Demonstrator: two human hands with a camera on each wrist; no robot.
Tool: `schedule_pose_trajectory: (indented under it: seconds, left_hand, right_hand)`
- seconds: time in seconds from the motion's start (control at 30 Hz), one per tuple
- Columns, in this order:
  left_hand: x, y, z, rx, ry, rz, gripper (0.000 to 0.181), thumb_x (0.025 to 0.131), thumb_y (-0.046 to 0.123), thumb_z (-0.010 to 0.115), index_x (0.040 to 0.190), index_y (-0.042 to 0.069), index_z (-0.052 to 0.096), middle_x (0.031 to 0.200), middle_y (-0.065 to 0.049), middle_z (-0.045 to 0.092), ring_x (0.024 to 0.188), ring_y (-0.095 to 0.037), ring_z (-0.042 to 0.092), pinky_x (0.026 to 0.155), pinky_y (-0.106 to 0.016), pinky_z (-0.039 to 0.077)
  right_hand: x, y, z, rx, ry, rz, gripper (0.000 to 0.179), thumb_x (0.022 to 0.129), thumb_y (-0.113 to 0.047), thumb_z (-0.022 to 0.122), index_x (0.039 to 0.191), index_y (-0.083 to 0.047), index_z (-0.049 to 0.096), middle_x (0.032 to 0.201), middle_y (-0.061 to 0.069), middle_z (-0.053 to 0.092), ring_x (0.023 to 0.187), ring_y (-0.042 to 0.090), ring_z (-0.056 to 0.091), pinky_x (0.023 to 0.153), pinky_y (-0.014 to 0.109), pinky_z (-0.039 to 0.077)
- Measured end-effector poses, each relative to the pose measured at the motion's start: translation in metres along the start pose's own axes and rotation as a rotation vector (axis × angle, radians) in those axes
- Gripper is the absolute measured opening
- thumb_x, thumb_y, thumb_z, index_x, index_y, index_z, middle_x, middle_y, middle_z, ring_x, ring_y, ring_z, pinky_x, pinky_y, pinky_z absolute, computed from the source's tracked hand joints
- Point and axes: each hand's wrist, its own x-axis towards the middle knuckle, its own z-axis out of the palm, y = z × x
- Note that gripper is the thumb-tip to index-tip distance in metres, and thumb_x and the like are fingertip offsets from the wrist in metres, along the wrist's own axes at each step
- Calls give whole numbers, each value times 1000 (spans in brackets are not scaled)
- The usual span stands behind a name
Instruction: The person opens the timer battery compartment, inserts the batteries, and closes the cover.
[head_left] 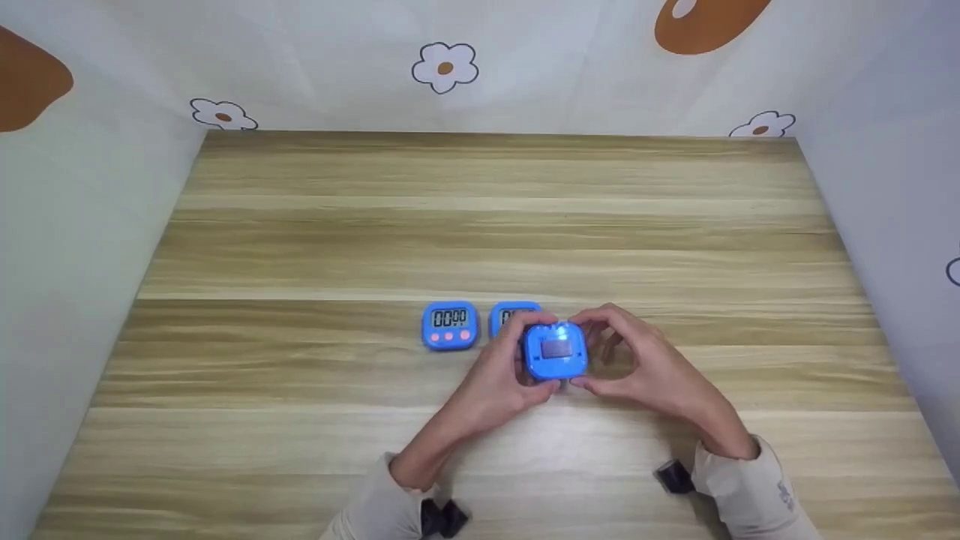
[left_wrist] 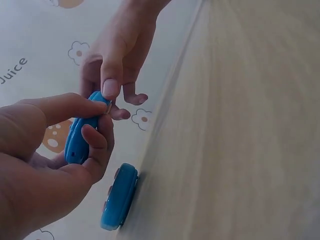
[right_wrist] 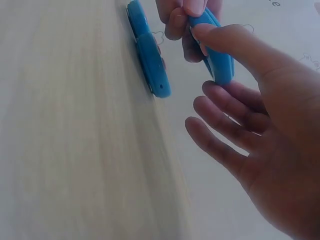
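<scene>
A blue digital kitchen timer is held above the table, its back turned up toward the head camera with a grey rectangular patch in the middle. My left hand grips its left side between thumb and fingers. At its right side, the thumb and index finger of my right hand pinch the edge, while the other fingers spread loosely in the right wrist view. Just left of the hands lies a matching timer, face up and partly covered by my left hand. Another blue timer beside it reads 00 00 above pink buttons.
The wood-grain table stretches out behind and to both sides of the timers. A pale curtain-like backdrop with flower prints borders it at the back and sides. Black wrist devices are at both sleeves.
</scene>
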Motion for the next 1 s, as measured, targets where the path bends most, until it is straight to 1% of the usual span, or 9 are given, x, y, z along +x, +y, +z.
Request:
schedule_pose_trajectory:
  seconds: [0.13,0.23,0.33,0.47,0.57,0.67,0.77,0.87,1.0]
  left_hand:
    - [0,0,2,116,34,65,72,75,7,84,135,16,45,134,-1,42,123,-18,45,101,-34,45]
    - [-1,-1,4,131,28,103,74,73,13,85,134,16,44,133,1,43,120,-18,47,95,-34,48]
    - [-1,-2,6,0,-12,98,74,75,11,84,135,18,42,133,2,47,120,-18,49,98,-35,47]
    - [0,-4,6,-257,-38,40,73,78,0,80,136,20,40,133,0,50,122,-18,52,104,-37,43]
    - [1,-5,5,-320,-30,19,73,79,-3,78,137,19,39,133,-1,52,123,-18,52,104,-37,43]
    - [4,-6,3,-273,-14,28,73,80,0,78,140,15,40,135,-2,51,122,-18,52,101,-36,46]
    - [7,-6,-2,-169,59,53,71,82,5,78,141,13,41,136,-6,50,122,-21,50,100,-37,46]
    - [10,-6,-10,-94,162,53,67,83,7,78,140,13,44,138,-7,49,124,-24,47,100,-38,44]
    - [13,-6,-17,-109,232,33,63,84,4,76,138,11,46,136,-6,50,127,-26,44,102,-39,43]
  right_hand:
    - [3,-20,-3,61,32,-56,62,71,-10,89,126,-9,59,114,-1,62,93,23,60,77,40,54]
    - [5,-31,-2,110,31,-133,62,71,-6,88,127,-4,61,114,9,57,100,26,55,86,37,51]
    - [6,-35,0,105,0,-182,66,72,-6,87,132,-3,60,119,14,51,110,28,47,98,35,43]
    - [4,-31,-1,44,6,-159,71,71,-8,89,134,-6,58,128,11,49,119,26,44,103,36,40]
    - [3,-18,-3,-37,28,-139,72,69,-13,90,133,-12,58,130,4,52,119,21,48,101,35,43]
    - [4,0,-6,-156,48,-163,72,68,-20,91,133,-16,58,128,-3,54,114,16,52,96,32,48]
    - [8,18,-13,-244,78,-170,73,66,-22,90,131,-17,58,127,-5,53,108,13,54,90,30,50]
    - [12,34,-22,-263,86,-118,71,65,-21,90,128,-16,59,124,-6,55,100,11,54,84,31,51]
    - [15,50,-27,-261,40,-9,67,66,-27,90,125,-18,59,119,-9,55,99,9,52,85,31,49]
